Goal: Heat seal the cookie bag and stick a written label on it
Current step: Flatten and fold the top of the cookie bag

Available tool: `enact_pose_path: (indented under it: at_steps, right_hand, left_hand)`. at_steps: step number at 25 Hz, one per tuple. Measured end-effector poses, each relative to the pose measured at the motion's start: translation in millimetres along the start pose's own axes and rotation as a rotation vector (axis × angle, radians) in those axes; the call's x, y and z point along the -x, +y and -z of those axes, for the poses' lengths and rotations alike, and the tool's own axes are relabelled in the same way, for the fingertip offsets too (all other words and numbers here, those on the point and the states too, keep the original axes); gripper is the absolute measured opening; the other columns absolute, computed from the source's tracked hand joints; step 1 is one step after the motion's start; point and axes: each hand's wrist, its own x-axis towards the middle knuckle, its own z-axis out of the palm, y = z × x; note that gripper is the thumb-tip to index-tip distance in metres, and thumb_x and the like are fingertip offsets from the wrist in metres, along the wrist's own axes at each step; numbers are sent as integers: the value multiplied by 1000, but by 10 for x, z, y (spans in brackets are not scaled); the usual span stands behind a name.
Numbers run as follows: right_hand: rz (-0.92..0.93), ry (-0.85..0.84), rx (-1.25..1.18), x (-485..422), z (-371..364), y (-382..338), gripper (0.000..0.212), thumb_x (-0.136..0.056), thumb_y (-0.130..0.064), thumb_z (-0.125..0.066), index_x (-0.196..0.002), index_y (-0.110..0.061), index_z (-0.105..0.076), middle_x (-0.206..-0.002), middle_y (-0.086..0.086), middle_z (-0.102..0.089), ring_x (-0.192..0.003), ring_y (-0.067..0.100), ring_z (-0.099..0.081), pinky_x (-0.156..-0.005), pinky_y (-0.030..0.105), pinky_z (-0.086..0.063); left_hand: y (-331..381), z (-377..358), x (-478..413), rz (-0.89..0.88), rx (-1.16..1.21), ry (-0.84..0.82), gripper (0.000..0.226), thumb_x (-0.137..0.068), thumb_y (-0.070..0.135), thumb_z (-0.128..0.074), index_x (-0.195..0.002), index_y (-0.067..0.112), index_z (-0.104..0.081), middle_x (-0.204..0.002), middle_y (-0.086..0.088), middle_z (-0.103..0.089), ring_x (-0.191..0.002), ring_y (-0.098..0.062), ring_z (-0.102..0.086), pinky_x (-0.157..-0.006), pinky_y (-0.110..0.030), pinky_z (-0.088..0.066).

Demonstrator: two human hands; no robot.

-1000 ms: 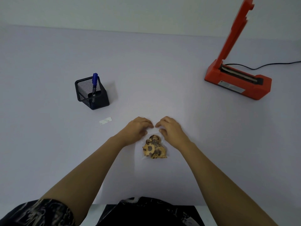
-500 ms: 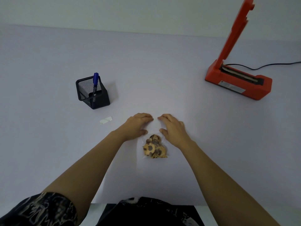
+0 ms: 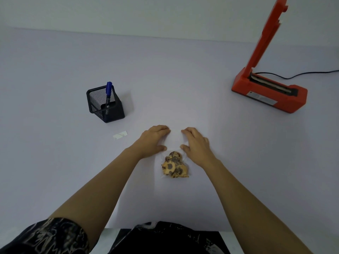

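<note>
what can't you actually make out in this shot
All from the head view:
Cookie bag mouth: the clear film vanishes against the pale table, and the fingers cover its corners.
Left hand and right hand: pinching or just pressing the film, unclear.
Label: any writing is too small to read.
Heat sealer: arm top cut off by the upper edge; plate text too small.
Cord: runs off the right edge.

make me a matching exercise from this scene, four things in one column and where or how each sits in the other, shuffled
1. orange heat sealer
2. blue marker pen
3. small white label strip
4. clear plastic bag of cookies

A. stands in the black mesh holder
B. top end between the left hand and right hand
C. far right, arm raised
D. lying flat, left of the left hand

Pairs: 1-C, 2-A, 3-D, 4-B
</note>
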Motion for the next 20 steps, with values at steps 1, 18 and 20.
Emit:
enact_pose_path:
  at_steps: [1, 18, 20]
  right_hand:
    - [0, -1, 2, 1, -3, 1, 51, -90, -23, -55, -136, -15, -36, -139, 0, -36, -127, 18, -37, -101, 42, -29]
    - [89, 177, 1, 54, -55, 72, 37, -82, -21, -66, -117, -14, -55, -114, 10, -51, -105, 27, -49, -87, 41, -44]
    - [133, 192, -4, 71, -91, 86, 25, -83, -18, -64, -108, -13, -63, -104, 10, -55, -95, 27, -52, -79, 42, -47]
  left_hand:
    - [1, -2, 6, 2, -2, 3, 67, -85, 27, -65, -142, 14, -33, -149, -4, -31, -136, -21, -27, -110, -35, -25]
    - [33, -145, 142, 9, 77, 208, 54, -81, 21, -67, -130, 16, -44, -136, -5, -38, -121, -23, -37, -99, -32, -34]
    - [21, -180, 166, -28, 2, 204, 43, -85, 19, -63, -127, 16, -51, -133, -5, -43, -117, -25, -41, -96, -35, -40]
